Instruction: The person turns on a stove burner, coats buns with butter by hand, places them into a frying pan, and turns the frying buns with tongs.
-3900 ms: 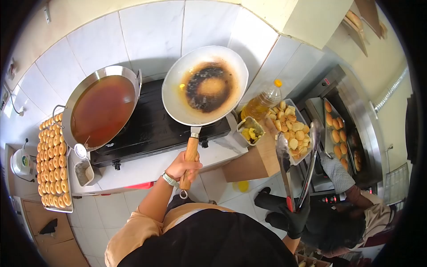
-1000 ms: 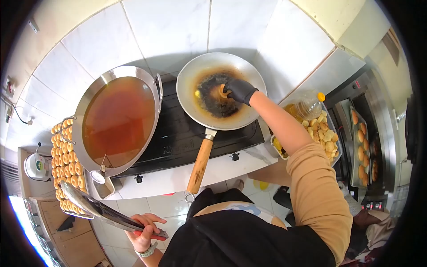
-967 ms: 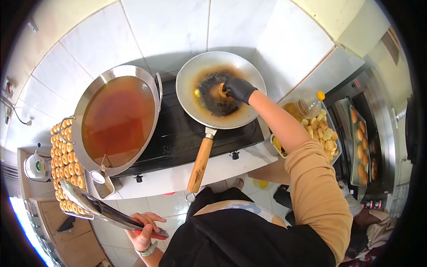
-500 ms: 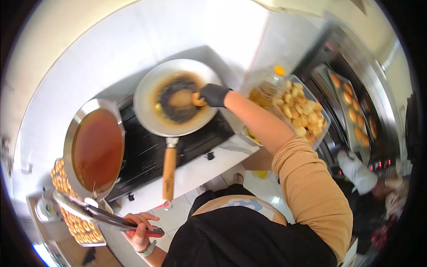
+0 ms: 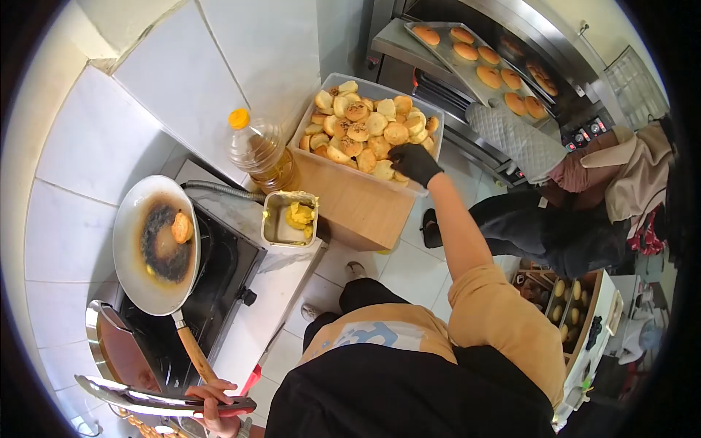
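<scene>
My bare left hand [image 5: 213, 410] is closed around the red-ended grip of metal tongs [image 5: 139, 398], beside the lower end of the wooden pan handle [image 5: 196, 353]. One browned bread piece [image 5: 182, 228] lies in the pale frying pan [image 5: 131, 274], whose middle is darkly scorched. At the near side of a clear plastic bin [image 5: 321, 86], my black-gloved right hand [image 5: 415, 164] touches the heaped bread pieces [image 5: 358, 131]. Its dark fingertips blend together, so their grip is unclear. A small square tub [image 5: 272, 232] with yellow spread stands nearer me.
An oil bottle [image 5: 259, 150] stands left of the bin. Under the pan is a black stove [image 5: 230, 274], with a pot of brown liquid [image 5: 120, 350] at lower left. On the right, a co-worker's mitted hand [image 5: 515, 139] holds a tray of buns [image 5: 456, 62] at the oven.
The view has swung right. My right hand has left the pan and moved to the bin, and the bread piece it held now lies in the pan. My left hand still holds the tongs.
</scene>
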`<state>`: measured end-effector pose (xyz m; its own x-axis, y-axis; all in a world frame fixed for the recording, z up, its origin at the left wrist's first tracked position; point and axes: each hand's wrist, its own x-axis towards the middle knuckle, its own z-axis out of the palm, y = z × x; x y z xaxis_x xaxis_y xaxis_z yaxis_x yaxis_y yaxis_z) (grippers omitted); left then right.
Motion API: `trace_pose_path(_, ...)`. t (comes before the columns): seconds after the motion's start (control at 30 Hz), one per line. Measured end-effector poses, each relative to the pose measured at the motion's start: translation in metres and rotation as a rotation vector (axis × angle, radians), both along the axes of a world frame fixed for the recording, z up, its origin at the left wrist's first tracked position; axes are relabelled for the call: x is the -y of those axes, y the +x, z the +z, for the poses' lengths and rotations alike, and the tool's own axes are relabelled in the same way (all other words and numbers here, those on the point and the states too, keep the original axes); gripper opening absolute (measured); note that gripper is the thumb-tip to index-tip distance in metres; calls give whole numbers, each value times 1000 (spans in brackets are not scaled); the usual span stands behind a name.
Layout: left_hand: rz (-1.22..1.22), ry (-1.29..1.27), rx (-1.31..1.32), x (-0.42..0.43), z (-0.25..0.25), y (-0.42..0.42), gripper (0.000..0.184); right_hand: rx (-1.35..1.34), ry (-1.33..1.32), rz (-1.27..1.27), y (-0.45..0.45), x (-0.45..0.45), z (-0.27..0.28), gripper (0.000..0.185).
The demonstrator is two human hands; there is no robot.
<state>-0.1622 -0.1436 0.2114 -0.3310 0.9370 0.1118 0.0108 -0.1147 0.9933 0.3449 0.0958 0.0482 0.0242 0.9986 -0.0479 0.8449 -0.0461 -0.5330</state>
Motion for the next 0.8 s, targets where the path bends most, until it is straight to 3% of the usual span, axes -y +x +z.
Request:
trace_pose_path(0.07, -43, -17, 57, -6, 0, 8, 22, 144, 112, -38, -15, 6, -13, 33)
trace_pose_path(0.17, -87, -18, 104, -13, 1, 16, 21, 501, -79, -101, -39, 8, -6, 32)
trace_pose_path(0.27, -123, -14, 57, -10, 3, 20, 22, 313, -127, -170, -40, 4, -13, 33)
trace_pose_path(0.33, -102, -12, 84, -2, 1, 11, 21, 192, -2, -152, -30, 10, -16, 35)
trace_pose_path(0.4, -35, 13, 129, 13, -6, -6, 20, 251, 250, -223, -18, 20, -18, 35)
trace_pose_path(0.43, 20, 22, 180, 19, -4, -7, 20, 262, 266, -184, -14, 24, -11, 35)
trace_pose_path(0.47, 36, -1, 172, 32, -2, -19, 20, -15, -85, -91, -44, 36, 57, 35)
trace_pose_path(0.53, 93, 10, 188, 52, -5, -33, 21, -692, -211, 2, -95, 39, 89, 36)
trace_pose_path(0.67, 208, 9, 244, 79, -12, -54, 18, -663, -112, 494, -265, 26, 166, 32)
trace_pose_path(0.73, 233, 18, 242, 88, -10, -61, 16, -417, 148, 779, -344, 14, 186, 32)
trace_pose_path(0.8, 268, 22, 252, 99, -12, -72, 15, -307, 364, 934, -415, -20, 141, 32)
